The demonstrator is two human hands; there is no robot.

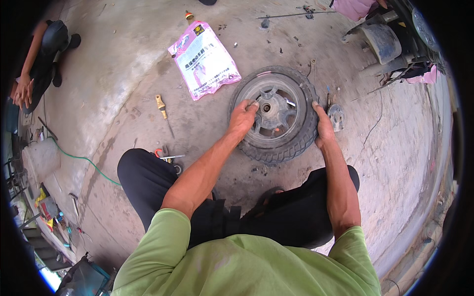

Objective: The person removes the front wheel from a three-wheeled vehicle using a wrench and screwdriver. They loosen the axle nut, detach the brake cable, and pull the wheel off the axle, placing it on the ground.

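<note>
A motorbike-type wheel with a dusty black tyre and grey spoked rim lies on its side on the ground in front of my knees. My left hand is closed at a spoke of the wheel, its thumb beside the hub; its other fingertips are partly hidden. At the tyre's right edge my right hand grips the tread, thumb upward, with the remaining fingers mostly out of sight. Just right of that hand sits a grey round metal part.
A pink and white plastic package lies beyond the wheel. A yellow-handled screwdriver and red-handled tool lie leftward. A green hose crosses the floor. A seated person is far left; a vehicle stands far right.
</note>
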